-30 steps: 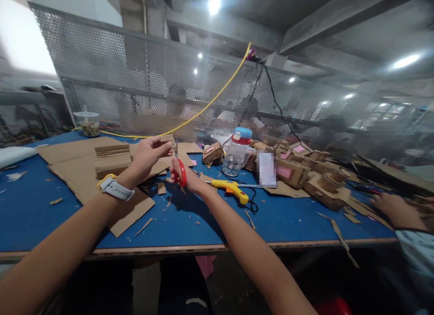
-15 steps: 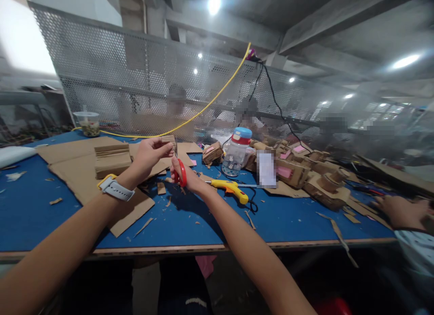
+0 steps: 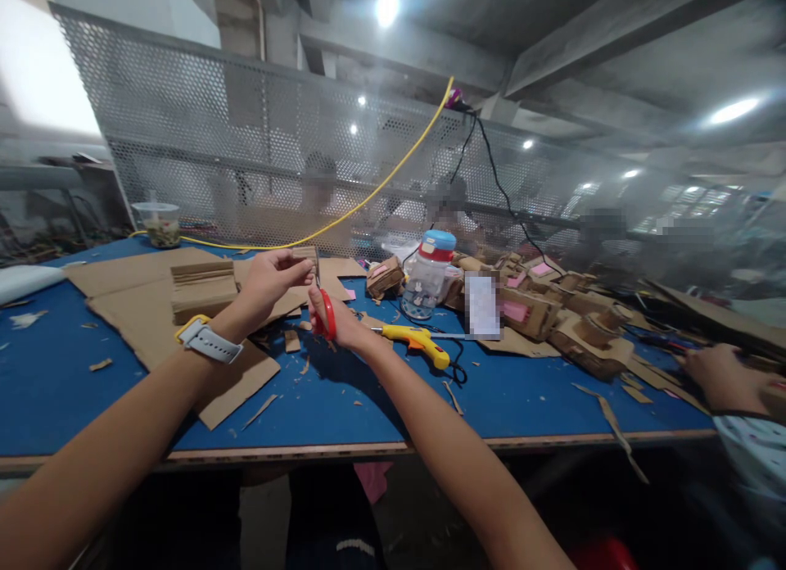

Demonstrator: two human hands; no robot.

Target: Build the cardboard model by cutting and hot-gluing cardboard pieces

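My left hand (image 3: 274, 282) pinches a small piece of cardboard (image 3: 305, 254) above the table. Red-handled scissors (image 3: 328, 314) are gripped in my right hand (image 3: 340, 323), their blades upright at the right edge of that piece. Whether the blades are cutting into it I cannot tell. Behind my left wrist a folded cardboard piece (image 3: 204, 290) rests on a large flat cardboard sheet (image 3: 141, 308). To the right of my right hand lies a yellow glue gun (image 3: 417, 342) with a black cord.
A clear bottle with a blue lid (image 3: 430, 275) stands beyond the glue gun. Cardboard models (image 3: 583, 332) fill the right side, near another person's hand (image 3: 728, 377). Scraps litter the blue table (image 3: 332, 427). A mesh partition (image 3: 246, 144) rises behind, and a plastic cup (image 3: 160, 226) sits far left.
My hands hold nearly the same place; the scissors' handles and blades have shifted slightly to the left. At the right, the other person's hand has moved a little.
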